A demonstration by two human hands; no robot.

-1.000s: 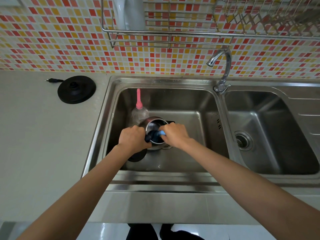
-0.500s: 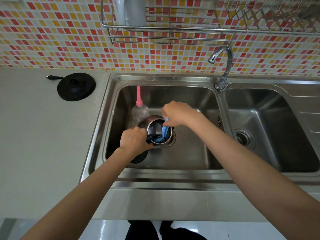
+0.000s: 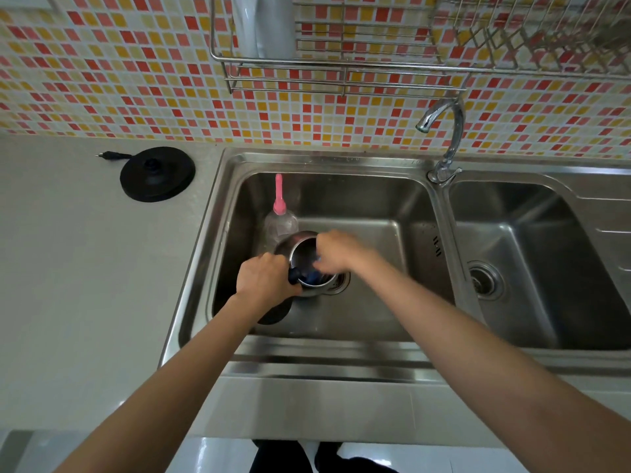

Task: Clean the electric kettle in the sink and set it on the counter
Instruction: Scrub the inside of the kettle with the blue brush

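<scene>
A steel electric kettle (image 3: 302, 256) stands open-topped in the left sink basin (image 3: 368, 302), over the drain. My left hand (image 3: 264, 279) grips its dark handle at the near left side. My right hand (image 3: 336, 250) is blurred above the kettle's mouth and holds a blue cloth (image 3: 312, 274) that reaches down inside the kettle. Most of the cloth is hidden by the hand and the kettle wall.
A clear bottle with a pink nozzle (image 3: 280, 216) stands in the basin just behind the kettle. The black kettle base (image 3: 157, 174) with its plug lies on the grey counter (image 3: 85, 268) at left. A faucet (image 3: 444, 138) rises between the two basins; a wire rack (image 3: 341, 73) hangs above.
My right hand swung from the kettle's near rim up and back, then down again over its mouth, moving the blue cloth inside. My left hand kept its grip on the handle.
</scene>
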